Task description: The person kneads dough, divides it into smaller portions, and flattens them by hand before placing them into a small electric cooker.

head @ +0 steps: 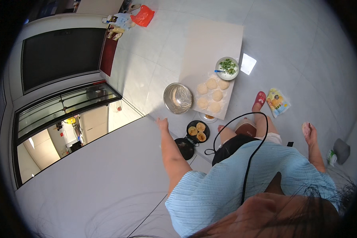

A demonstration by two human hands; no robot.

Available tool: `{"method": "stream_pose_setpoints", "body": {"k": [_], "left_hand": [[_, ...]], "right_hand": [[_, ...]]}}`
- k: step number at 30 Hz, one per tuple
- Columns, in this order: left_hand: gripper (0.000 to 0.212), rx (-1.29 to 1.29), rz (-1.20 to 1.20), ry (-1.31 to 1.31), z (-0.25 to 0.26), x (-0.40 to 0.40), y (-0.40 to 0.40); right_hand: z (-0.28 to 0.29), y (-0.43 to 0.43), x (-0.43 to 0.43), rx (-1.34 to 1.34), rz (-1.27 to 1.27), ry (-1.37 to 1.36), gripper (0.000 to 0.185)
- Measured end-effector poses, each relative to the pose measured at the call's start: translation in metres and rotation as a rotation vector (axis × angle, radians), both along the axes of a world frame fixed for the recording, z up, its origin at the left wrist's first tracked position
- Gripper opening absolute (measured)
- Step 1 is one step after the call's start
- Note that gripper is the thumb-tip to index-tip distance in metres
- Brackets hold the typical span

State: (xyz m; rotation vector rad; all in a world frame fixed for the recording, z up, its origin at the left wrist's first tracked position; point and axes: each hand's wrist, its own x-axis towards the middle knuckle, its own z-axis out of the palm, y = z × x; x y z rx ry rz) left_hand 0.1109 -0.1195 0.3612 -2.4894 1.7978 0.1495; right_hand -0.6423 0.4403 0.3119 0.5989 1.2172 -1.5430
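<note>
My left hand [162,123] is stretched out beside the electric griddle, just below the stainless steel bowl [178,98]. Its thumb and finger are apart and nothing shows in them. Out to the right, my right hand [309,131] is held over the floor, dusted white; how its fingers are set is unclear. Three browned round cakes [200,127] lie in the black electric griddle [206,138], whose lid [185,149] is folded back. Several pale dough rounds [217,95] rest on a floured board [214,41]. At the board's edge, a bowl [227,77] holds chopped greens [228,65] and a blue-handled utensil [220,71].
A dish [215,120] with browned food sits partly under the board's near edge. A yellow food packet [277,102] lies beside my red shoe [259,100]. One black cable [246,169] loops across my body. A red plastic bag [143,16] lies by the far wall.
</note>
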Motion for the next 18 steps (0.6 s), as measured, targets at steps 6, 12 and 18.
{"method": "stream_pose_setpoints", "body": {"k": [6, 12, 18], "left_hand": [[0.046, 0.330, 0.124, 0.404, 0.017, -0.109, 0.084], [0.039, 0.708, -0.130, 0.456, 0.022, -0.144, 0.099], [0.044, 0.895, 0.197, 0.465, 0.040, -0.230, 0.066]], "right_hand": [[0.019, 0.039, -0.081, 0.056, -0.238, 0.060, 0.026], [0.019, 0.051, -0.087, -0.132, -0.433, 0.008, 0.034], [0.027, 0.050, -0.084, -0.010, -0.602, -0.013, 0.027]]}}
